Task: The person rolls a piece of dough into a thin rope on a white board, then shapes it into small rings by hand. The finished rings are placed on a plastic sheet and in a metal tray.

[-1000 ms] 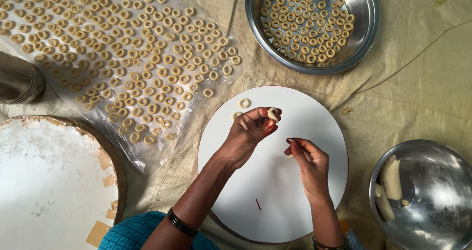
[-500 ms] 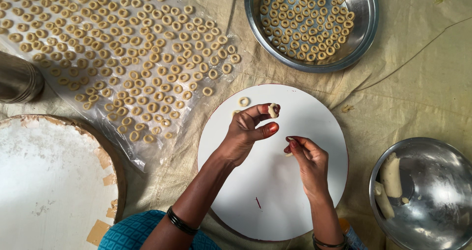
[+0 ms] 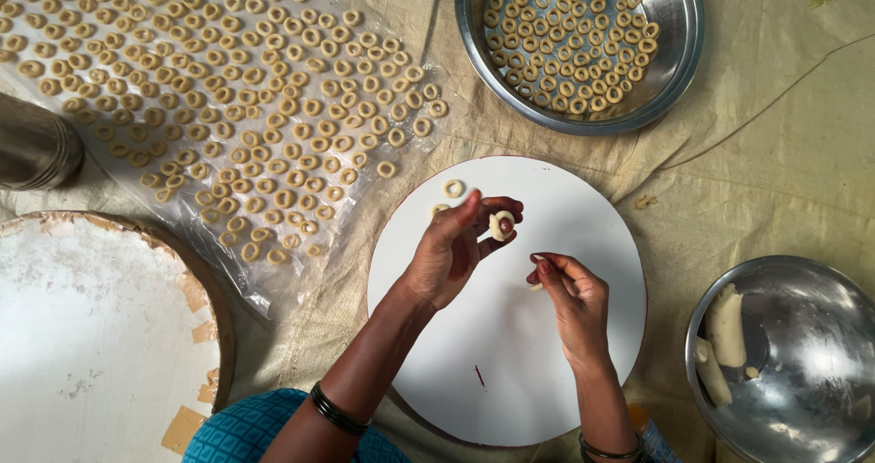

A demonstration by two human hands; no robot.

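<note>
Left hand is only lightly pinching that soft dough ring in its fingertips, right hand curled around a dough bit, so a hard squeeze could squash it.

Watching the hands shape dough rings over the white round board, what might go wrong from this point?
1. The left hand pinches a small pale dough ring in its fingertips above the white round board; the soft ring may deform or drop.
2. The right hand holds a small dough bit that could fall.
3. The clear plastic sheet is densely packed with rings, so a new one may stick to its neighbours.
</note>
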